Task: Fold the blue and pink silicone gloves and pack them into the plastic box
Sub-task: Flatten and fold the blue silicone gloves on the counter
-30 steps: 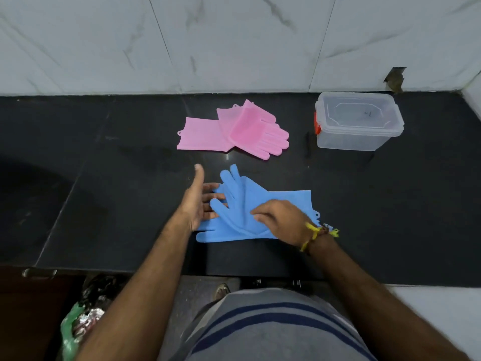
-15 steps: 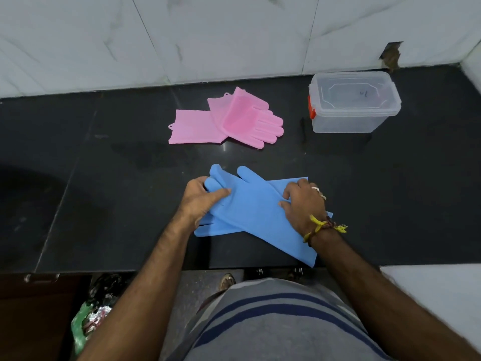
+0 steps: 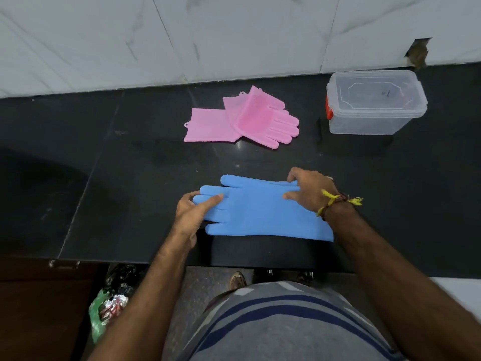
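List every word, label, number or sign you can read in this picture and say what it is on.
No text reads clearly anywhere in the view.
Plastic box: a small dark mark on its lid, too small and blurred to read.
Blue gloves: no print visible.
Pink gloves: no print visible.
Countertop and wall tiles: no lettering.

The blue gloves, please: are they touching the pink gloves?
Apart. The head view shows bare black counter between the blue gloves and pink gloves.
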